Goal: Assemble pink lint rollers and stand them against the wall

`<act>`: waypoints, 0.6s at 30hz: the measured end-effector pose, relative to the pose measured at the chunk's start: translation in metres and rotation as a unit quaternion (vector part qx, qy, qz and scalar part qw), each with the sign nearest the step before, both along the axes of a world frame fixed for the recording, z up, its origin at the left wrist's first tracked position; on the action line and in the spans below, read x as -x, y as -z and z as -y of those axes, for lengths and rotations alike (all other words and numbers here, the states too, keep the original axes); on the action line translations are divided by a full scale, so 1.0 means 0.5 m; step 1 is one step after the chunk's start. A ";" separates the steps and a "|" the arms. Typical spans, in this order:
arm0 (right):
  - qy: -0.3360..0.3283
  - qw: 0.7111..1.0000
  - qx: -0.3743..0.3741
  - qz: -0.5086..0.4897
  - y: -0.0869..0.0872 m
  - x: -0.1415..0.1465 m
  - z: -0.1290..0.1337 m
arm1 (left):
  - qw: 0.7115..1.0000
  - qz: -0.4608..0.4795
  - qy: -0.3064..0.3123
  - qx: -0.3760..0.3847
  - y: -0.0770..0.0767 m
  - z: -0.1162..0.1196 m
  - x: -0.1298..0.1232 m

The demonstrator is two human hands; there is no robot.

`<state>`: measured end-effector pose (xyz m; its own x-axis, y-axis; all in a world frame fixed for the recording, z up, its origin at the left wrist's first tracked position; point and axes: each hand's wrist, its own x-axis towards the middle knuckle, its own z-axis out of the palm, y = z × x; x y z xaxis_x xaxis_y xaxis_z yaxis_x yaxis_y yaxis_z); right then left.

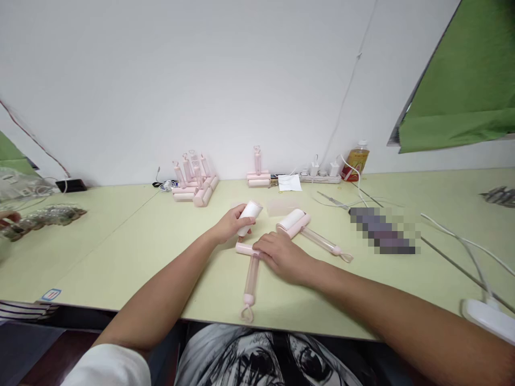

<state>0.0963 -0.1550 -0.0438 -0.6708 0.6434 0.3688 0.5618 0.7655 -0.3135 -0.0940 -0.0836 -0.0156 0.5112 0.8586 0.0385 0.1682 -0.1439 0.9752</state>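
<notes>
In my left hand [230,225] is a white sticky-paper lint roll [251,212], tilted, with my fingers and thumb round it. My right hand [285,256] grips the pink crossbar of a lint roller handle [251,277] lying on the table. Its clear shaft points toward me and ends in a small pink loop. The lower end of the roll sits just above the crossbar; I cannot tell whether they touch. Just beyond my right hand lies another lint roller [293,220] with a white roll on it and its clear handle pointing right.
Several pink lint rollers [195,185] stand grouped by the wall, another [258,174] to their right. Behind my hands lies a translucent cover [281,206]. A power strip [321,179], cables, a drink bottle [356,161] and a blurred-out item [380,230] occupy the right. A co-worker's hand [8,217] shows far left.
</notes>
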 end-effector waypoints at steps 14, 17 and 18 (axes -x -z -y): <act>0.117 0.943 0.070 -0.305 -0.027 -0.050 -0.027 | 0.943 -0.103 0.103 -0.298 -0.012 0.017 0.001; 0.124 0.913 0.159 -0.354 -0.020 -0.053 -0.041 | 0.962 -0.075 0.024 -0.260 0.001 0.007 0.002; 0.131 0.898 0.188 -0.376 -0.019 -0.053 -0.044 | 0.969 -0.054 -0.005 -0.241 0.005 0.004 0.002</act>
<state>0.1228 -0.1330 -0.0341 -0.1312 0.9166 0.3777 0.2287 0.3987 -0.8881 -0.0948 -0.0854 -0.0180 0.5270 0.7590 0.3824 0.2693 -0.5759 0.7719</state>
